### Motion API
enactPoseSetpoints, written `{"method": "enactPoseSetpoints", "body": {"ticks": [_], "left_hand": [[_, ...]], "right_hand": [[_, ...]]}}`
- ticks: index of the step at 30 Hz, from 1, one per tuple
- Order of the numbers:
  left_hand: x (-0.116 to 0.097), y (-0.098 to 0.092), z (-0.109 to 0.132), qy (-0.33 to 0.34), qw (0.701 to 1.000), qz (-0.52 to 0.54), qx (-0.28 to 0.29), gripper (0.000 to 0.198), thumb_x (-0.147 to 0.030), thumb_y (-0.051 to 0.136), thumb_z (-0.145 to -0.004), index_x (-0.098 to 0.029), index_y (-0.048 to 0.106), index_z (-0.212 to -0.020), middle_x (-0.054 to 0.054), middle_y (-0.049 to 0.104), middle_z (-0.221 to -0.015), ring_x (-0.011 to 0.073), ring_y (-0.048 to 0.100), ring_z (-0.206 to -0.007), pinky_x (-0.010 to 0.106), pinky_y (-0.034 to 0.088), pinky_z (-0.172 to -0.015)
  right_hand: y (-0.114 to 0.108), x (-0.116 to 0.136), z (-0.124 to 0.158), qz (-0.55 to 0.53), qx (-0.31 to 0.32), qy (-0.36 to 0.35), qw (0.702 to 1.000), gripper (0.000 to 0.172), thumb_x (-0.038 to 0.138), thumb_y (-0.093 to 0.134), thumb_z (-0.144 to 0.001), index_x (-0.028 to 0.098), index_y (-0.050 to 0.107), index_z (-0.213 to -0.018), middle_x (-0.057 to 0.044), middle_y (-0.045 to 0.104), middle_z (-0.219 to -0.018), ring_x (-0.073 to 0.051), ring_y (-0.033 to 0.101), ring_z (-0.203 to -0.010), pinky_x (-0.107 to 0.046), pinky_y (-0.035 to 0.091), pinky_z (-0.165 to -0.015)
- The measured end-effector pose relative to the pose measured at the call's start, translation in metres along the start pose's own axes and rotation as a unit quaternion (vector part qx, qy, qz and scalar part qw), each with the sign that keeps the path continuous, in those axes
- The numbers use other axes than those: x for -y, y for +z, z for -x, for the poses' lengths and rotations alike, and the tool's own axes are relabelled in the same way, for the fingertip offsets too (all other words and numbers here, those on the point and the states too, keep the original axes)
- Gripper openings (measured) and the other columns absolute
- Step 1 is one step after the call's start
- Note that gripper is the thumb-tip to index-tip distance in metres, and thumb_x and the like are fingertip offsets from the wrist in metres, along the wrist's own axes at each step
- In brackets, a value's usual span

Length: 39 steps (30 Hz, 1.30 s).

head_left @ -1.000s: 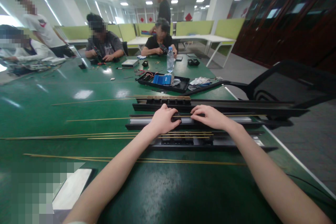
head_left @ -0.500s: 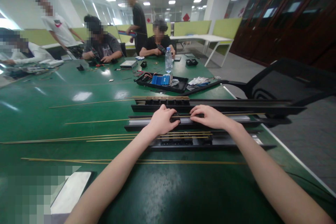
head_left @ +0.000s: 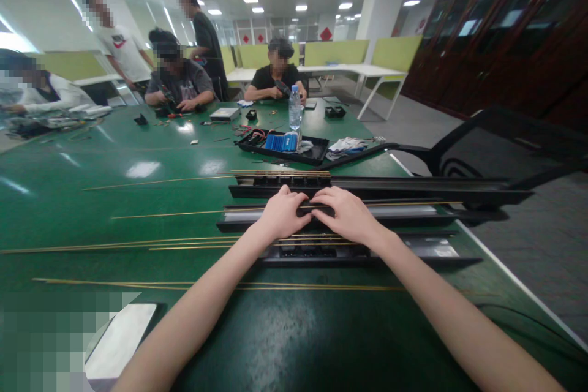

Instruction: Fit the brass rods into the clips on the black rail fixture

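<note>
Black tray (head_left: 318,152) holds blue pack (head_left: 281,142); left hand (head_left: 281,214) and right hand (head_left: 345,213) pinch black block (head_left: 306,207) with fingers (head_left: 324,192) inside middle black channel (head_left: 408,211).

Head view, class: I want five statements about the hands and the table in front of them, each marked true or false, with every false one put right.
1. The left hand and right hand are far apart. False: they are close together at the middle channel.
2. A gold-coloured rod sticks out past the middle channel's left end. True.
3. The bottle lies on its side. False: the bottle stands upright.
4. The blue pack sits in the black tray. True.
5. The green table bears one channel only. False: there are also a far channel and a near channel.
</note>
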<state>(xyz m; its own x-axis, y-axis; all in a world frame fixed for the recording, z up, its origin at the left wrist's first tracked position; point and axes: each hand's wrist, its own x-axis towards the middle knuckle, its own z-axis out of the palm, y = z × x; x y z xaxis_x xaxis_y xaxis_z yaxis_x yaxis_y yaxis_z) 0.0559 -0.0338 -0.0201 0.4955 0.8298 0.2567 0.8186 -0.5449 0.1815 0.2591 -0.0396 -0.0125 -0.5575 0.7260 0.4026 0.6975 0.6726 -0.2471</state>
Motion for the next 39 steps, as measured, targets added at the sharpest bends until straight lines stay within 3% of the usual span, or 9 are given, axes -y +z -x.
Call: {"method": "enactPoseSetpoints", "body": {"ticks": [5,18,29,39], "left_hand": [[0.001,0.001,0.000,0.003,1.000,-0.001,-0.008,0.032,-0.042,0.058,-0.087,-0.022,0.066,-0.111,0.007,0.072,-0.095,0.0276,0.052,-0.096,0.038,0.050,-0.082],[0.001,-0.001,0.000,-0.007,1.000,0.009,0.002,0.036,-0.042,0.058,-0.087,-0.021,0.066,-0.115,0.007,0.073,-0.100,0.0275,0.052,-0.099,0.037,0.050,-0.084],[0.005,0.004,-0.001,0.001,1.000,-0.002,-0.011,0.042,-0.045,0.057,-0.087,-0.019,0.065,-0.119,0.008,0.073,-0.097,0.0286,0.052,-0.101,0.038,0.050,-0.084],[0.003,0.002,-0.002,0.004,1.000,0.003,-0.015,0.040,-0.045,0.058,-0.087,-0.020,0.066,-0.117,0.007,0.072,-0.094,0.0279,0.052,-0.098,0.038,0.050,-0.082]], "right_hand": [[0.010,0.007,0.000,0.030,-0.017,0.019,0.999,0.023,0.028,0.055,-0.093,0.021,0.068,-0.111,-0.009,0.071,-0.110,-0.026,0.061,-0.102,-0.040,0.046,-0.090],[0.012,0.008,0.001,0.051,0.007,0.030,0.998,0.024,0.030,0.053,-0.095,0.019,0.068,-0.110,-0.008,0.073,-0.105,-0.025,0.063,-0.096,-0.039,0.043,-0.087],[0.013,0.009,-0.001,0.084,-0.014,0.062,0.994,0.015,0.032,0.056,-0.094,0.019,0.065,-0.093,-0.005,0.071,-0.091,-0.021,0.061,-0.087,-0.034,0.040,-0.083],[0.015,0.006,-0.008,0.104,0.028,0.040,0.993,0.028,0.032,0.046,-0.101,0.019,0.066,-0.086,-0.006,0.070,-0.089,-0.022,0.060,-0.089,-0.034,0.037,-0.086]]}}
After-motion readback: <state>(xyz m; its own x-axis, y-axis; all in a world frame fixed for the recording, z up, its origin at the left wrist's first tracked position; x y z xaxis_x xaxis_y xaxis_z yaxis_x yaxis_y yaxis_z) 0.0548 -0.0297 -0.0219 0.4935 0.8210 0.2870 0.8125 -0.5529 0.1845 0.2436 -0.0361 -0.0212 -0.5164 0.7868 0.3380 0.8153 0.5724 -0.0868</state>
